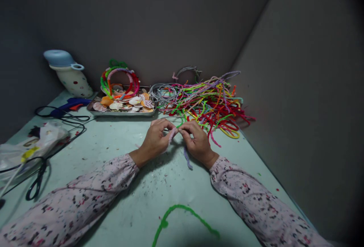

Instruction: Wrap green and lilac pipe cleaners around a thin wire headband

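Observation:
My left hand (155, 139) and my right hand (198, 141) meet fingertip to fingertip over the middle of the table. A short pale pink pipe cleaner (171, 136) hangs from the left thumb and forefinger, which are pinched together. The right thumb and forefinger pinch right at the same spot; what lies between them is too small to tell. A bit of green shows at the fingertips. Under the right hand, a lilac pipe cleaner (187, 159) points down towards me. Nearer my body, a bent green pipe cleaner (182, 206) lies on the table.
Behind the hands lie a heap of coloured pipe cleaners (213, 101) and coiled grey wire (165, 94). A metal tray (125, 114) of shells bears several wrapped rings (133, 82). At left are a bottle (71, 78), a blue glue gun (69, 105), black cords and a plastic bag (54, 135).

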`<state>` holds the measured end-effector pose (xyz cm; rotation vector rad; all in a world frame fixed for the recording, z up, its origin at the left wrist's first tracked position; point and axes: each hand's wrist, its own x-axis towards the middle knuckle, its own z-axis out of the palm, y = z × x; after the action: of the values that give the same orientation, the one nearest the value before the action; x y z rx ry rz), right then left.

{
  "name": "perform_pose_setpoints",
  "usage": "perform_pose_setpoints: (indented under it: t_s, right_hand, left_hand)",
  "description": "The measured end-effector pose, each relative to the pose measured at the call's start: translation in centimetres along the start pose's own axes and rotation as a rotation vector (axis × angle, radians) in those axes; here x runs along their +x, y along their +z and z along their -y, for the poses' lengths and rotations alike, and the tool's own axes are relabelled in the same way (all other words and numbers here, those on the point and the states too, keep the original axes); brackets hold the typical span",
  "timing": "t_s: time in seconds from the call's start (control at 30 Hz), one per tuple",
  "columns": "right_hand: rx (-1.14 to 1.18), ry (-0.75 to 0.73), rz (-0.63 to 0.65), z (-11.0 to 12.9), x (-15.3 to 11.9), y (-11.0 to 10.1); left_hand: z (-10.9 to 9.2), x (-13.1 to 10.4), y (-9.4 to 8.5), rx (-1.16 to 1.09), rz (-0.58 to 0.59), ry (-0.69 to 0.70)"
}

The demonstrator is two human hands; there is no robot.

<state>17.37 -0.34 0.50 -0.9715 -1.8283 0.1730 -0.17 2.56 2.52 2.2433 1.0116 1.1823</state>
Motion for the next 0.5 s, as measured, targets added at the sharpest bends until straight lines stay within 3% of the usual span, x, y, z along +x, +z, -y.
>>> perform_pose_setpoints:
  t_s: [0.5]
  right_hand:
    - [0.048, 0.053, 0.034, -0.02, -0.08, -0.06]
  left_hand:
    - [-0.31, -0.02, 0.06, -0.074, -0.004, -0.148]
